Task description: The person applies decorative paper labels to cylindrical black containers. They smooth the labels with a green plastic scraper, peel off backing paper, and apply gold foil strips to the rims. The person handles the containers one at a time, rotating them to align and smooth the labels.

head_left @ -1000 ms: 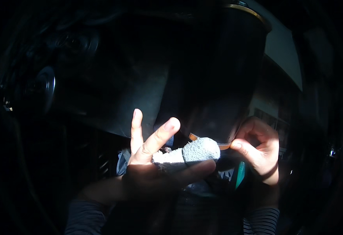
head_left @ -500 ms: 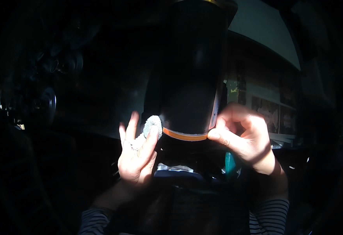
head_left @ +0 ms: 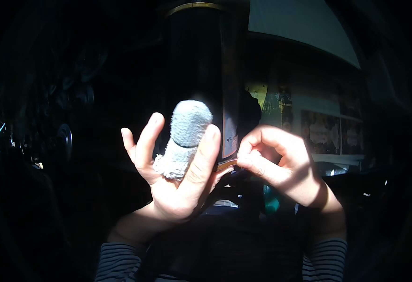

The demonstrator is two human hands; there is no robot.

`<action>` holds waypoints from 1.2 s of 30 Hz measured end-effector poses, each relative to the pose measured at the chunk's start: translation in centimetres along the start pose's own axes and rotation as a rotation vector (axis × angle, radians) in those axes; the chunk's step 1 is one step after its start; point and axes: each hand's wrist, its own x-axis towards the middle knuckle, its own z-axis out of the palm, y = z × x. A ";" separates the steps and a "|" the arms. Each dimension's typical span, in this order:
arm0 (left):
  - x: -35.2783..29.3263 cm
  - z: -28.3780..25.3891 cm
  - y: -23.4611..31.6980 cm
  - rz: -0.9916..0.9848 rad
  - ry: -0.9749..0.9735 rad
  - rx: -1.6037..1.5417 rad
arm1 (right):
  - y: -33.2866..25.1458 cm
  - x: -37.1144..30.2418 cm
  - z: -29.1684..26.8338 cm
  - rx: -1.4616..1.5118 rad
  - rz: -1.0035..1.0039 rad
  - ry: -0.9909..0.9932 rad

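A tall black cylindrical object stands in front of me, with a gold-coloured rim at its far end and a pale label strip down its right side. An orange strip curves along its near edge. The fingertips of my right hand pinch at the strip's right end. My left hand has a thick, fuzzy grey-white cloth among its fingers, the index finger lying along it. Whether the cloth is wrapped around a finger cannot be made out. The left thumb lies near the strip; two other left fingers stretch out apart.
Beyond my right hand are framed pictures and a pale grey panel. A green thing shows below my right wrist. Round shiny objects are at the left, mostly lost in shadow.
My left hand has risen and come nearer, turning so that more of the cloth shows and hides part of the near edge. The black object and right hand have shifted left in view.
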 end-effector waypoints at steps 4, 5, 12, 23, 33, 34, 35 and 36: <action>-0.9 -0.6 -2.3 -0.343 -0.213 -0.371 | -0.3 0.4 0.4 0.014 0.026 -0.044; -1.9 -0.7 -2.6 -0.371 -0.239 -0.423 | -0.9 0.4 0.8 -0.042 0.013 -0.014; -5.0 -3.1 -1.4 -0.115 -0.187 -0.035 | -0.9 1.0 1.2 -0.033 -0.043 -0.039; -1.5 0.6 -1.0 -0.011 0.012 0.010 | -0.7 0.8 1.5 0.165 0.154 0.042; -6.1 -2.5 -2.0 -0.205 -0.271 -0.190 | 0.3 0.5 2.0 0.026 0.073 0.008; -6.2 -2.1 -0.9 -0.316 -0.188 -0.235 | 0.4 0.0 1.8 0.078 0.137 -0.015; -5.9 -1.4 0.3 -0.411 -0.094 -0.292 | 1.4 0.2 1.9 0.092 -0.040 0.019; -5.7 -1.0 0.0 -0.196 -0.087 -0.064 | 1.1 0.0 1.6 0.084 0.019 0.002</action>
